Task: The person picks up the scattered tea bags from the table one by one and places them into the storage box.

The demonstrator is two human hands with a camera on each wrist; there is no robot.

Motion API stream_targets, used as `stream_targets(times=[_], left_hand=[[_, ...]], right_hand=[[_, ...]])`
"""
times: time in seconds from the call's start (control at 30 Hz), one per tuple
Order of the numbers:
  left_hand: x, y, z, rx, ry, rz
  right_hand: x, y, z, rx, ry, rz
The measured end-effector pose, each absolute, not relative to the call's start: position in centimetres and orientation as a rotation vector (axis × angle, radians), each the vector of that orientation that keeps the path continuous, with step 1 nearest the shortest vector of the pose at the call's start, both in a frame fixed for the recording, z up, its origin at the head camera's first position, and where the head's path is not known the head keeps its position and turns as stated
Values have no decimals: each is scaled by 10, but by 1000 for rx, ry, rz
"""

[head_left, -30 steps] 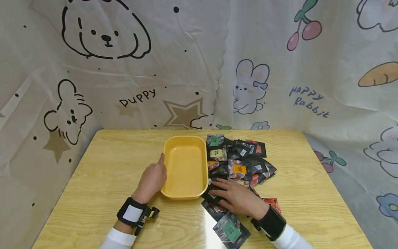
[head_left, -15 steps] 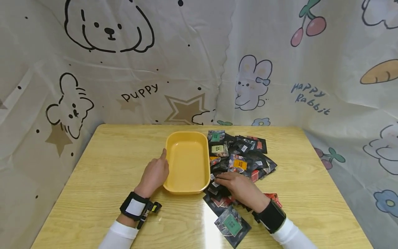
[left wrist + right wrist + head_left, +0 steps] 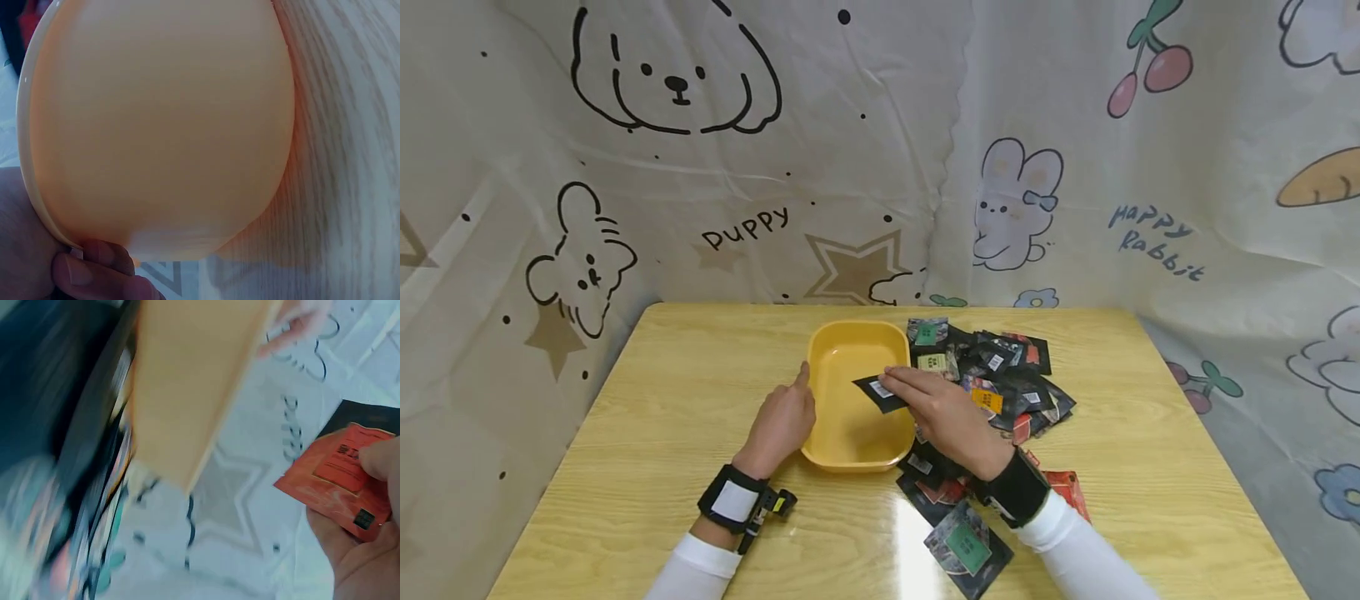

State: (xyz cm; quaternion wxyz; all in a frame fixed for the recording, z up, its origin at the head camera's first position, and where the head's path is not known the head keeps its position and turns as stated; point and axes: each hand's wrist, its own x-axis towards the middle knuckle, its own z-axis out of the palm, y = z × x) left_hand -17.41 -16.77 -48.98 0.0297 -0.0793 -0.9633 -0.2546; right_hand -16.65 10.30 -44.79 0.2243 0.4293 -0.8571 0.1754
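Note:
My right hand (image 3: 951,421) pinches a small flat packet (image 3: 882,393) over the right half of a yellow plastic tray (image 3: 857,465). Its black back with a white label faces up in the head view; from the right wrist, an orange-red printed front (image 3: 340,469) shows between thumb and fingers. At the tray's left side my left hand (image 3: 778,421) holds the rim, index finger pointing forward along it. The left wrist view has curled fingertips (image 3: 94,275) at the rim, beside the tray's outer wall (image 3: 169,125).
Many similar packets (image 3: 1018,396) lie in a loose pile right of the tray. Nearer me are a packet with a green label (image 3: 968,546) and a red packet (image 3: 1066,492) beside my right wrist. A printed cloth (image 3: 760,167) hangs behind the wooden table (image 3: 700,350).
My right hand has picked a packet from the near end of the pile and moved it up and left over the tray. The left hand stays at the rim.

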Motion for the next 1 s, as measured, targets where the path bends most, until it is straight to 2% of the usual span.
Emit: stream_targets(times=[0.13,0.3,0.57,1.0], left_hand=[[-171,-160,-495,-227,-2983,-804],[-171,-156,-498,-267,-2957,-764],[-175,-159,-492,-268,-2951,-746],[-175,-167,-490,-221,-2984,-791]], right_hand=[[-167,87,-457,1223,-2390,478],[-157,88,-460,1290,-2704,478],[-129,126,-458,1243,-2882,321],[-66,180,-469,1442,-3006,127]])
